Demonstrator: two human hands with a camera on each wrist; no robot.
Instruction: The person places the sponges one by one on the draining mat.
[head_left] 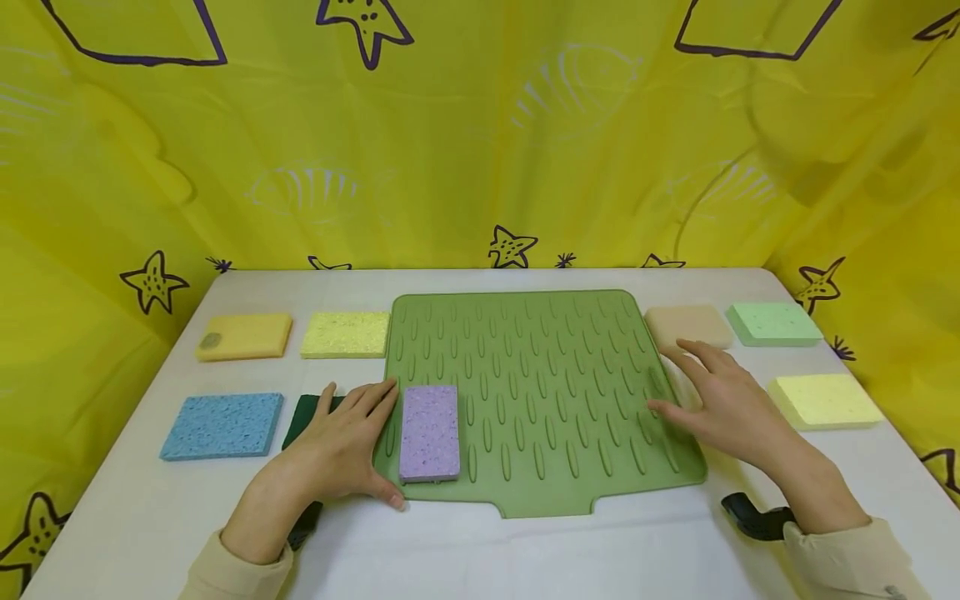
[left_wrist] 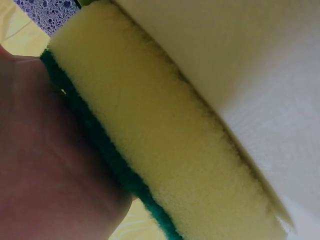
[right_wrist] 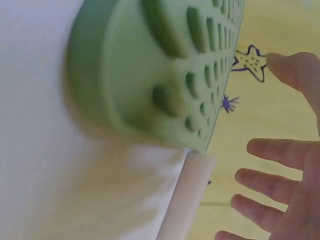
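Observation:
A green ribbed mat [head_left: 540, 400] lies on the white table, with a purple sponge [head_left: 430, 433] on its left part. My left hand [head_left: 337, 446] spreads over a sponge with a dark green scouring face [head_left: 303, 417], its fingertips and thumb at the mat's left edge. In the left wrist view this sponge shows a thick yellow foam side [left_wrist: 150, 120], the hand [left_wrist: 45, 150] right against its green face. My right hand [head_left: 731, 412], fingers apart and holding nothing, is over the mat's right edge. A beige sponge [head_left: 686, 323] sits just beyond its fingertips.
At the left lie an orange-yellow sponge [head_left: 246, 337], a speckled yellow sponge [head_left: 345, 335] and a blue sponge [head_left: 222, 427]. A mint green sponge [head_left: 774, 324] and a pale yellow sponge [head_left: 825, 401] lie at the right. A yellow patterned curtain [head_left: 465, 150] hangs behind the table.

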